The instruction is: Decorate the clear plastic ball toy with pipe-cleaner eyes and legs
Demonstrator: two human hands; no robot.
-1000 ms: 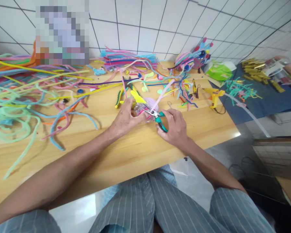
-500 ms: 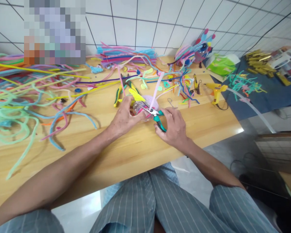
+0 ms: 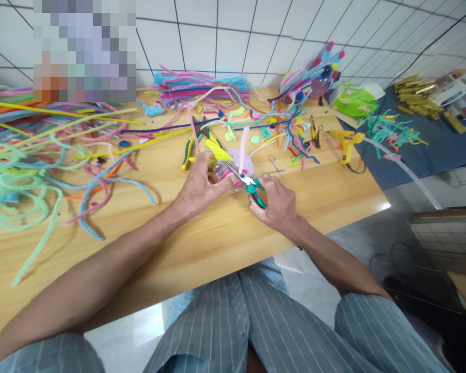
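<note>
My left hand (image 3: pixel 199 187) is closed around a small pink and clear craft piece (image 3: pixel 233 167) with a yellow fuzzy part, holding it just above the wooden table (image 3: pixel 202 243). My right hand (image 3: pixel 276 204) grips green-handled pliers (image 3: pixel 249 185); their metal jaws reach into the craft piece. A light pink pipe cleaner (image 3: pixel 244 142) stands up from the piece.
Loose pipe cleaners (image 3: pixel 42 160) cover the table's left and back. Green-yellow pliers (image 3: pixel 187 150) lie behind my left hand. A yellow glue gun (image 3: pixel 346 142) rests at the right edge, beside a blue surface (image 3: pixel 427 150) with gold sticks and a green packet (image 3: pixel 353 103).
The pink pipe cleaner has swung from leaning right to nearly upright. My right hand and the pliers shifted slightly left toward the piece.
</note>
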